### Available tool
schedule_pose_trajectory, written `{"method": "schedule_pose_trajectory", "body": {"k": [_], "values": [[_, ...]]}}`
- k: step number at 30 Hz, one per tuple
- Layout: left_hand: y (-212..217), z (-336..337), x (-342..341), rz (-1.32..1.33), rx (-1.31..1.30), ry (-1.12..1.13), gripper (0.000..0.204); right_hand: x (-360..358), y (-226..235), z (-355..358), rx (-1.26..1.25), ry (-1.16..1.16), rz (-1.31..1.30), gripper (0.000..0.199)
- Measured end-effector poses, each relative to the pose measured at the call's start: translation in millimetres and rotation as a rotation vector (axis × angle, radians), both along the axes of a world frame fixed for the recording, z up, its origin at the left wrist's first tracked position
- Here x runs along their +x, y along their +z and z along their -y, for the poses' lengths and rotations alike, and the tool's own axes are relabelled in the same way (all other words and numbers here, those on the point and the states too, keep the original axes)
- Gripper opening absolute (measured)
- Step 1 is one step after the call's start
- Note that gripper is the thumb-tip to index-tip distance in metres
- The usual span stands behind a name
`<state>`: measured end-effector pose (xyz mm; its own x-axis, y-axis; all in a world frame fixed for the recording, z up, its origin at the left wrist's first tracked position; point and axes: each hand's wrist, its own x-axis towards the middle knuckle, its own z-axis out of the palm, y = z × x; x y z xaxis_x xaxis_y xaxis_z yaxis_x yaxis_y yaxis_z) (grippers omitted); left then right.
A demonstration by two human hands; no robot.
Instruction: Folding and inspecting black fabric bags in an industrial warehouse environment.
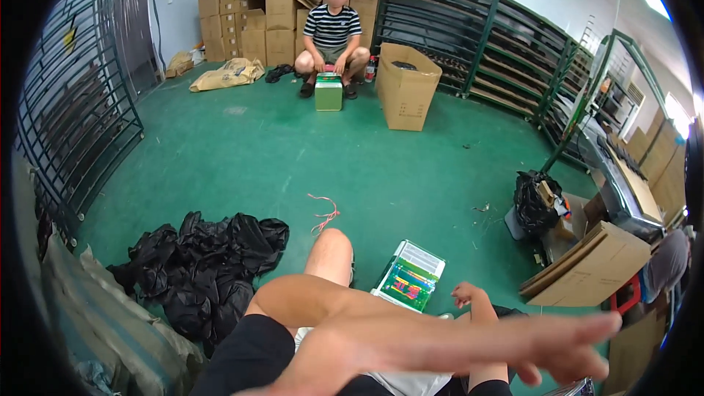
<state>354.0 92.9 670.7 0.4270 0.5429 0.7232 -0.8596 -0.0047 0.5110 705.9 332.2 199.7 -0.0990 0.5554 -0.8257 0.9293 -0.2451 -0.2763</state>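
Observation:
My left arm reaches across the front of the view to the right. My left hand (561, 345) is slightly blurred, with a finger stretched out and the others partly bent. It appears to hold nothing. My right hand (469, 295) is just right of a green and white box (411, 276) with colourful print, which stands on the floor between my legs. Its fingers are loosely bent and apart, and I see nothing in them. Part of the box's near side is hidden behind my left arm.
Crumpled black plastic sheeting (213, 268) lies left; a pink string (324, 214) lies ahead. A co-worker (332, 26) crouches at the back, hands on a green box (328, 95), beside an open carton (405, 95). Racks (440, 22) line the wall. A black-bagged bin (535, 205) and flattened cardboard (594, 268) stand right.

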Motion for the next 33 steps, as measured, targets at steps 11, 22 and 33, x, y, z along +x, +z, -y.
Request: {"method": "schedule_pose_trajectory", "body": {"k": [11,22,33], "values": [[-0.1,-7.3,52.9,0.242,-0.174,0.085,0.084,28.6,11.7,-2.9,0.058,-0.024,0.020,0.025],[-44.0,79.1,74.0,0.529,-0.299,-0.052,0.074,5.9,1.4,3.7,0.133,0.188,0.061,0.031],[0.2,17.8,46.5,0.723,-0.508,0.076,0.063,33.9,28.6,14.8,0.070,-0.079,0.011,0.029]]}}
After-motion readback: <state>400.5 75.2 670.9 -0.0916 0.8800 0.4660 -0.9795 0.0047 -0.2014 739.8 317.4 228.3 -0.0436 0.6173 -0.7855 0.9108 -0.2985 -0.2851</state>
